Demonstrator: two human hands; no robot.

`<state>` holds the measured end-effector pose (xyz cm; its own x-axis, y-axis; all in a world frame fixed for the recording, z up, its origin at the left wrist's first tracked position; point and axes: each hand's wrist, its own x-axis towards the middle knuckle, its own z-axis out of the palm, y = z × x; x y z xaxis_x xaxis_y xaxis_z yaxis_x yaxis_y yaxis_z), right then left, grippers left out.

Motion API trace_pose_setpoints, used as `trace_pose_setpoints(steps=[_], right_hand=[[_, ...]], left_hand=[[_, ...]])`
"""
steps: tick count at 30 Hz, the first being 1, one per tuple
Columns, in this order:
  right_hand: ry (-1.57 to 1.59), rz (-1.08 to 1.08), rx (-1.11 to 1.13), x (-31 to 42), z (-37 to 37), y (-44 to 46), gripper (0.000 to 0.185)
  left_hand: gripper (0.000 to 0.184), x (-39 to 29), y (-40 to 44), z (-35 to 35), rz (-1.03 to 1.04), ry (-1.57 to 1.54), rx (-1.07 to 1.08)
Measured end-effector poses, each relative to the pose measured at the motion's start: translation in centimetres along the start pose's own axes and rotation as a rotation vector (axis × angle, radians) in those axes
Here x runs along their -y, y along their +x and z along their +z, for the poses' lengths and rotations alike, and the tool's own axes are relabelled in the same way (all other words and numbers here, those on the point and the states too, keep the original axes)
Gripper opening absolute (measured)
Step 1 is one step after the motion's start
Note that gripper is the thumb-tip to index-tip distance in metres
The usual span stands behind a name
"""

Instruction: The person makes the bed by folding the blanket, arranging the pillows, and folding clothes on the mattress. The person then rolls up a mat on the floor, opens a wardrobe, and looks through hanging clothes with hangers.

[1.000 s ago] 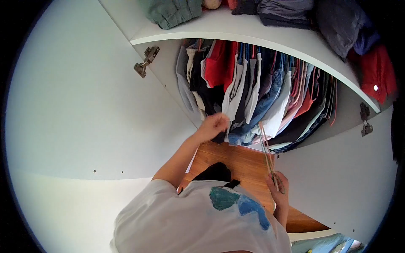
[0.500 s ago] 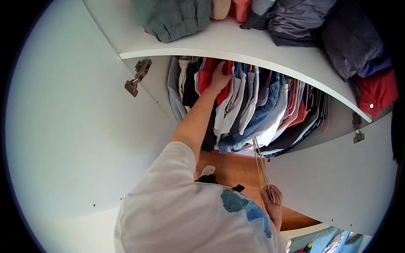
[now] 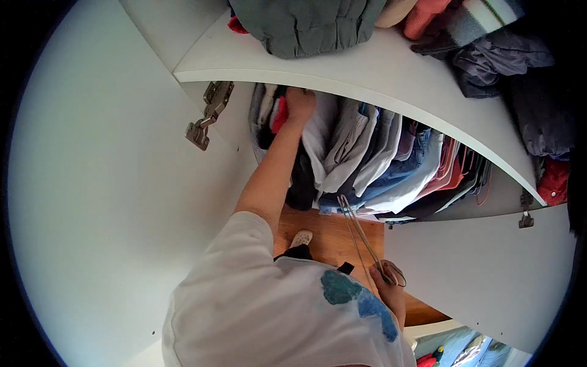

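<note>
My left hand (image 3: 300, 105) reaches up into the wardrobe among the hanging clothes, close under the shelf. Its fingers are curled closed at the top of the garments; what lies inside them is hidden. A red garment (image 3: 279, 115) shows just left of it, and a light grey garment (image 3: 319, 125) hangs just right. Lower down, my right hand (image 3: 387, 286) is closed around several thin wire hangers (image 3: 361, 235), which point up and left in front of the clothes' lower edges.
Folded clothes, including a dark green garment (image 3: 306, 27), lie on the white shelf (image 3: 244, 61) above. Open wardrobe doors flank me, the left door (image 3: 110, 183) and the right door (image 3: 477, 263). Shirts and jeans (image 3: 400, 174) hang to the right over a wooden floor (image 3: 333, 235).
My left hand has moved left along the hanging clothes, and the red garment is now mostly covered. The hangers in my right hand have shifted left. The camera view has turned slightly.
</note>
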<state>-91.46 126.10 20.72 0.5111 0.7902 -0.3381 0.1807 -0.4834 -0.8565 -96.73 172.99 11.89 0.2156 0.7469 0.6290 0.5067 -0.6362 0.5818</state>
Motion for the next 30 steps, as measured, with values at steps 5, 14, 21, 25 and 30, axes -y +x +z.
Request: trace_pose_setpoints(steps=[5,14,21,25,30], right_hand=[[0.012,-0.005,-0.053,-2.2,0.8,0.2,0.019],[-0.123,-0.081,-0.017,-0.7,0.6,0.6,0.015],[0.035,0.023,-0.043,-2.9,-0.4,-0.2,0.014],[0.04,0.029,-0.037,-3.7,-0.9,-0.4,0.014],[0.01,0.016,-0.043,-3.1,-0.8,-0.3,0.014]], left_hand=[[0.028,-8.1,-2.1,-3.7,0.016,-0.233,-0.134],[0.037,-8.4,-3.0,7.2,0.151,-0.221,0.246],[0.032,-0.6,-1.0,-2.3,-0.083,-0.014,0.233],[0.028,-5.8,-1.1,-5.0,0.027,-0.078,0.143],[0.03,-13.5,-2.3,-0.5,0.203,-0.175,0.079]])
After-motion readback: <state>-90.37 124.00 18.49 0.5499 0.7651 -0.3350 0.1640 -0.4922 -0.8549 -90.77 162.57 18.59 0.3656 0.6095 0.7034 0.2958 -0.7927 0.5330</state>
